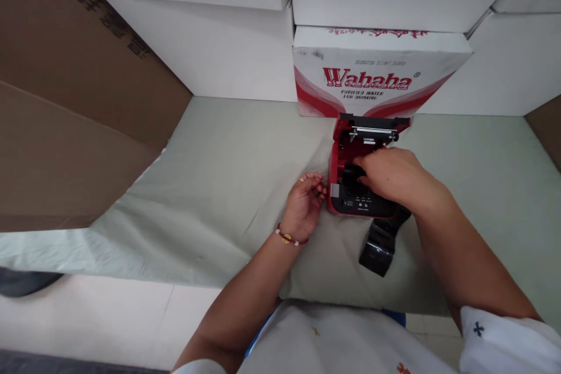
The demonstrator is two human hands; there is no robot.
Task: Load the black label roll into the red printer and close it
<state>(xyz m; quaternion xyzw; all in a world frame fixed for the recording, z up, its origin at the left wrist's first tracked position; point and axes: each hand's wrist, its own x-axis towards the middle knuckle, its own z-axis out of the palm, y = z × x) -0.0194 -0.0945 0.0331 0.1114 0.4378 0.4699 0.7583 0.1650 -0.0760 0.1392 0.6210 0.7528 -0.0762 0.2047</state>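
Note:
A small red-and-black label printer [333,201] stands on the cloth with its lid [372,123] raised. My right hand [390,172] reaches into it from the right, thumb and index finger closed around a dark part that looks like a black roll [352,175]; its other fingers are hidden. A glossy black strip [377,248] hangs out of the printer's front and curls on the cloth. Beside the printer's left wall is my left hand [305,201], fingers loosely bent and holding nothing. Its fingertips are close to the red side; whether they touch it I cannot tell.
Behind the printer stands a white-and-red water carton [377,79], with plain white boxes [205,41] stacked around it. A large brown cardboard box [79,128] is at the left. Pale green cloth [228,152] covers the table, wrinkled near its front edge.

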